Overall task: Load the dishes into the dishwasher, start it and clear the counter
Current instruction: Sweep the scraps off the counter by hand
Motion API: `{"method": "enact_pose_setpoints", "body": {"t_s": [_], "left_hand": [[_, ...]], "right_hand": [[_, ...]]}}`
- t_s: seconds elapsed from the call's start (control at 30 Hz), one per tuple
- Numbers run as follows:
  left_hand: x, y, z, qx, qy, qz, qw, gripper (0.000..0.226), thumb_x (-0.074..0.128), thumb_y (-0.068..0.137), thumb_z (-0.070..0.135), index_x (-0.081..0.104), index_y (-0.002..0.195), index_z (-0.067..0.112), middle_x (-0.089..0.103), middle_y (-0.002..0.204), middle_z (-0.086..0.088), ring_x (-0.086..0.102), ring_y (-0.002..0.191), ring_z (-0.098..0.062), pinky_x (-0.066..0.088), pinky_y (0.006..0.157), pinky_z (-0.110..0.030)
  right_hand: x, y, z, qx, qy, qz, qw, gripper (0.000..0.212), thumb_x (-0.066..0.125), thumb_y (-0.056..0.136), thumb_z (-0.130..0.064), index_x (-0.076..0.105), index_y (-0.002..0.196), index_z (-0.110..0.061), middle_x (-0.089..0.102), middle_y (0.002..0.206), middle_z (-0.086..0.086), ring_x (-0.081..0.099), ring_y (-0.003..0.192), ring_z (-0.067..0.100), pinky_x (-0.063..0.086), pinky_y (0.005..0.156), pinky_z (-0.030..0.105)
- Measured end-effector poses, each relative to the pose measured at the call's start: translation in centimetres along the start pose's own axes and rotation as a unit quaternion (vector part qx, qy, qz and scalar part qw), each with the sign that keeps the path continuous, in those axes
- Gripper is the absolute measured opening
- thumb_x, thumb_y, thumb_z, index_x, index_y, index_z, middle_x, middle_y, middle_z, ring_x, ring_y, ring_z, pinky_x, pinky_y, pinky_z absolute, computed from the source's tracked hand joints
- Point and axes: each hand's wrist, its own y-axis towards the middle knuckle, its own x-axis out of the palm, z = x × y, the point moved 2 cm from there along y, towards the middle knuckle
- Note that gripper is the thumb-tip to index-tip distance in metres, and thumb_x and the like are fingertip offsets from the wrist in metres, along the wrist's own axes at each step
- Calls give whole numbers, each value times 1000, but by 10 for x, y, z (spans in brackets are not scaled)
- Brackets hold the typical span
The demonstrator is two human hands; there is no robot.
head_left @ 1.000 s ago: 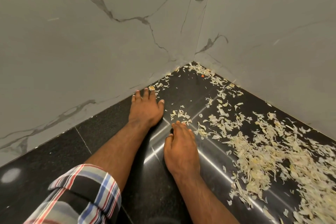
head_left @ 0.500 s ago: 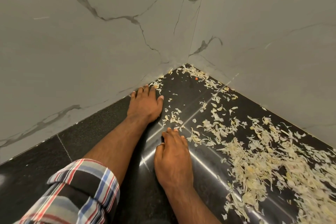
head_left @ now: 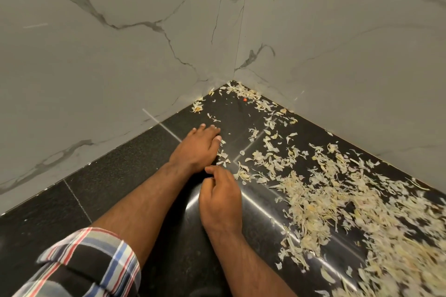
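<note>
Change: since the earlier frames the right hand [head_left: 220, 200] has gone from lying flat with fingers stretched forward to a curled pose; the left hand [head_left: 196, 148] has drawn back from the wall and now lies farther from the corner, leaving a bare strip of counter between its fingertips and the scraps there.
Left hand: centre of the frame, palm down on the black counter [head_left: 115, 176], fingers straight and close together, pointing towards the upper right; holding nothing; a few scraps lie at its right edge beside the thumb.
Right hand: just below and right of the left, back of the hand upward, fingers bent inward with the tips tucked under; whether any scrap is pinched beneath them cannot be told.
Spacing: the right knuckles sit just beside the left wrist.
Peel scraps [head_left: 337, 205]: pale, papery shreds strewn over the counter, thin near the corner in the upper middle, thick and heaped towards the lower right, where they blur.
Orange speck [head_left: 245, 99]: one small bit among the scraps near the corner.
Walls [head_left: 120, 55]: grey marble with dark veins, meeting in a corner in the upper middle.
Sleeve [head_left: 89, 265]: checked fabric in black, white, red and blue, lower left, rolled at the left forearm.
</note>
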Motion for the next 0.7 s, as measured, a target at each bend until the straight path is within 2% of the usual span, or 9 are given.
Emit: {"method": "enact_pose_setpoints", "body": {"t_s": [0.13,0.23,0.33,0.37,0.43,0.5,0.57,0.63,0.7], "left_hand": [[19,-24,34,16,12,-25,999,51,26,107,38,38,152,18,29,163,-5,17,153,-20,10,125,-39],[33,-44,78,29,-16,-46,998,50,30,105,38,41,150,18,37,159,-8,27,149,-22,16,125,-39],[45,-81,141,78,-146,-100,981,29,48,97,29,60,120,16,65,120,-5,60,108,-19,51,96,-30],[49,-94,153,82,-174,-125,973,25,53,94,26,60,116,16,66,115,-4,61,101,-18,53,87,-26],[54,-107,155,89,-230,-101,964,30,55,92,18,59,122,21,67,120,-2,61,106,-17,52,89,-30],[44,-105,129,69,-247,-6,967,45,52,93,8,58,130,33,63,133,4,58,116,-7,48,101,-30],[21,-103,91,-9,-240,109,965,51,51,93,3,61,128,39,66,128,7,58,105,5,47,98,-20],[0,-109,49,-109,-272,207,933,47,49,94,3,66,120,37,70,104,9,58,80,12,46,79,-8],[-9,-116,17,-174,-350,257,884,40,48,95,10,69,107,42,69,101,14,63,92,9,50,88,-16]], "right_hand": [[-43,-2,0,94,158,164,969,20,46,86,-26,65,88,-33,65,98,-7,60,94,8,55,85,37],[-79,7,6,121,170,224,952,17,49,90,-24,64,89,-31,66,98,-3,64,92,16,58,81,41],[-111,18,10,128,164,248,946,23,51,95,-9,65,89,-27,68,98,0,67,93,19,60,80,40],[-120,21,11,129,166,256,944,25,52,95,-8,65,87,-28,69,97,-2,67,94,17,59,81,37],[-135,26,11,140,176,268,937,25,52,96,-9,66,87,-28,71,95,-5,67,94,13,57,83,33],[-137,25,11,143,165,233,948,22,51,99,-10,68,95,-24,70,99,-6,66,95,11,56,83,30],[-118,13,8,125,112,138,976,21,50,101,-11,67,109,-20,67,106,-5,62,96,7,51,81,19],[-81,-14,0,79,54,16,995,27,46,102,-12,66,118,-19,65,109,-4,58,93,5,44,80,11],[-38,-45,-12,-27,0,-101,994,39,40,95,-11,64,126,-12,64,124,6,57,112,17,41,101,21]]}}
